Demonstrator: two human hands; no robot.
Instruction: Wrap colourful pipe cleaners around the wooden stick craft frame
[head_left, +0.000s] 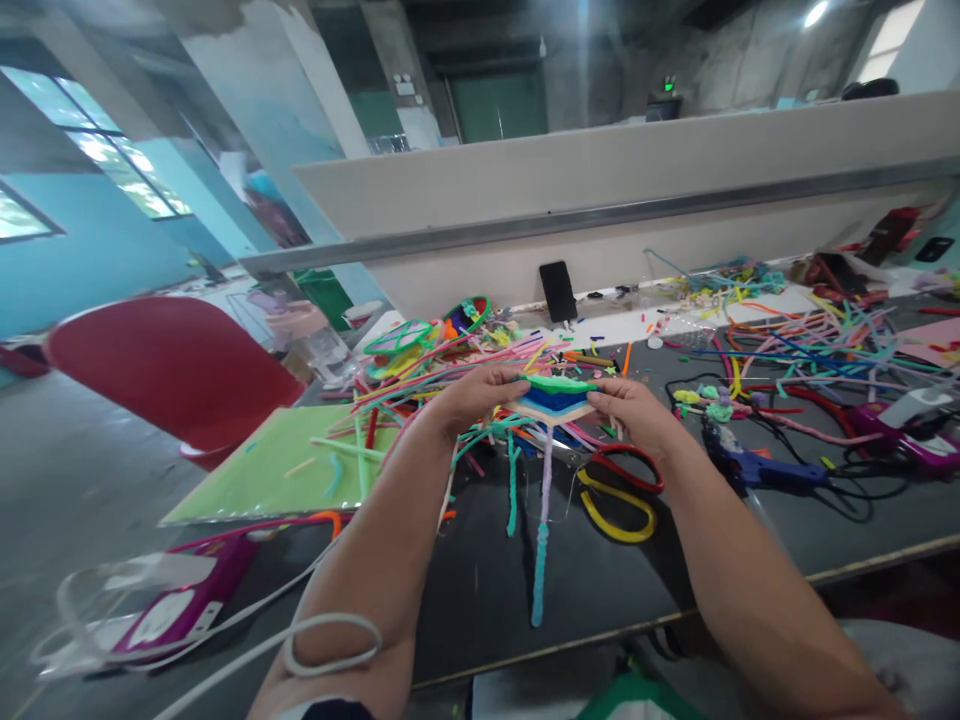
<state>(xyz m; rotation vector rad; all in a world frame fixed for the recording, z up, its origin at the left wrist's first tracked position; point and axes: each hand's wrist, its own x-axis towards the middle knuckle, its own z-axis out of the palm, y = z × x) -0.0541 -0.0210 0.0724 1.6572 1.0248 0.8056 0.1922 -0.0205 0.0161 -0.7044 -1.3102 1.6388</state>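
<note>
Held level over the table is a layered pipe-cleaner piece (pixel 556 398) with green, dark blue, light blue and cream bands. My left hand (pixel 486 393) pinches its left end, and my right hand (pixel 624 408) pinches the right end. Below the piece, a lilac and teal fuzzy stem (pixel 541 540) runs toward the table's front edge; whether it is joined to the piece I cannot tell. A shorter teal pipe cleaner (pixel 512 490) lies to its left. Scissors (pixel 621 505) with red and yellow handles rest beside my right forearm.
Loose pipe cleaners (pixel 795 340) cover the table's back and right. A blue glue gun (pixel 780 472) with black cable lies right, a green sheet (pixel 262 470) left. A white cable (pixel 330 620) loops over my left forearm. A phone (pixel 557 290) leans at the back; a red chair (pixel 172 370) stands left.
</note>
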